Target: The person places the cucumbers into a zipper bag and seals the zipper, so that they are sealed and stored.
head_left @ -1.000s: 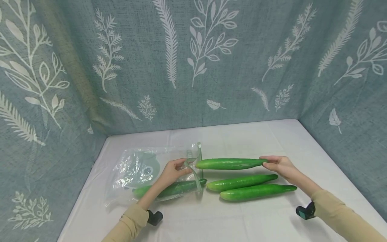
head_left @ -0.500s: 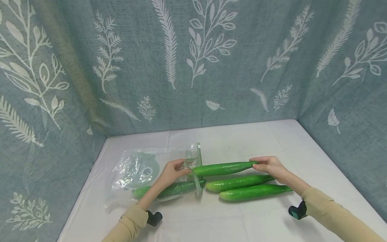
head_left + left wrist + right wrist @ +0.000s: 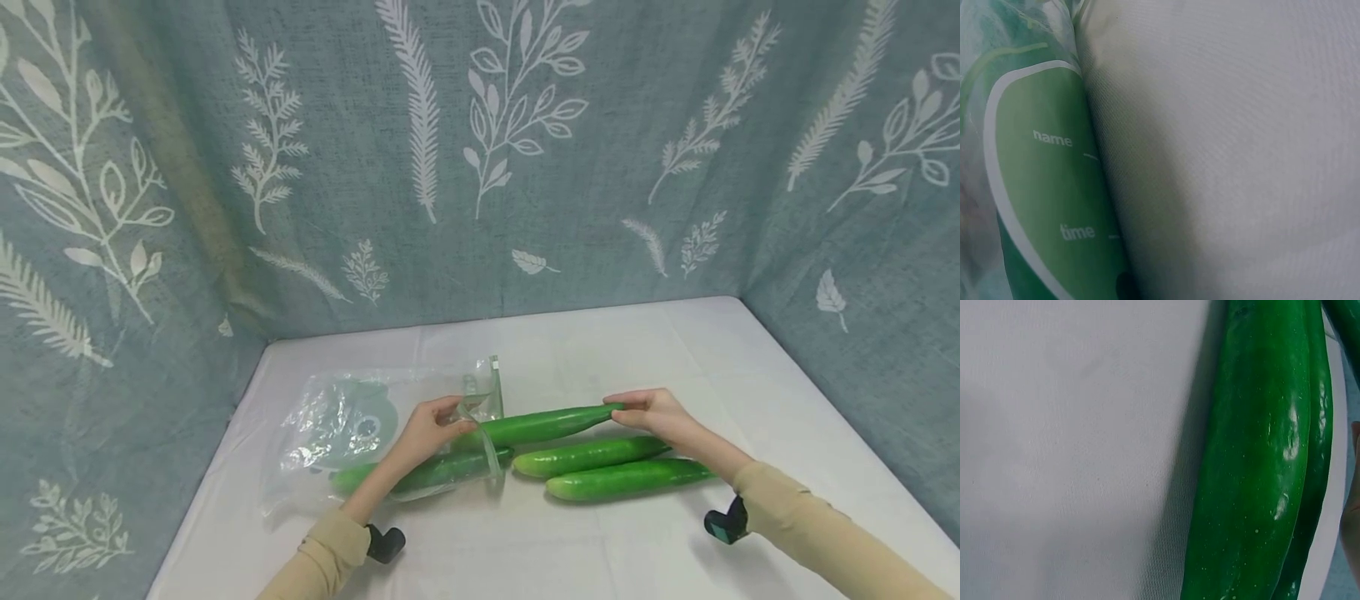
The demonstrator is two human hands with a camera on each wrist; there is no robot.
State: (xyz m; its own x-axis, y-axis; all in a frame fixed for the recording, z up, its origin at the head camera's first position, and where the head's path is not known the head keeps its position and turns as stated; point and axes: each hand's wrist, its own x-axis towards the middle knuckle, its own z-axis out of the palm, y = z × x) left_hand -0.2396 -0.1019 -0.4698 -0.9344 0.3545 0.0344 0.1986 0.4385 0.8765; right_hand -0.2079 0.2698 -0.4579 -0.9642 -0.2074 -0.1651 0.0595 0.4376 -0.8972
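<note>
My left hand (image 3: 429, 432) pinches the mouth edge of a clear zip bag (image 3: 318, 404) that lies flat on the left. Inside the bag rests one cucumber (image 3: 431, 471), its stem end at the opening. My right hand (image 3: 656, 415) pinches the stem end of a second cucumber (image 3: 555, 425), whose other end is inside the bag's mouth beside my left fingers. In the left wrist view the bag's printed label (image 3: 1047, 175) reads "name" and "time". Two more cucumbers lie side by side below my right hand, a rear one (image 3: 592, 456) and a front one (image 3: 630, 480).
A white cloth (image 3: 540, 550) covers the table. Blue-green curtains (image 3: 450, 267) with white leaf prints stand behind it and at both sides. A dark wrist camera (image 3: 386, 544) sits on the left wrist, another (image 3: 726, 522) on the right.
My right hand has moved left and slightly down, bringing the cucumber's tip from outside the bag's mouth to inside it. My left hand keeps its place at the bag's edge.
</note>
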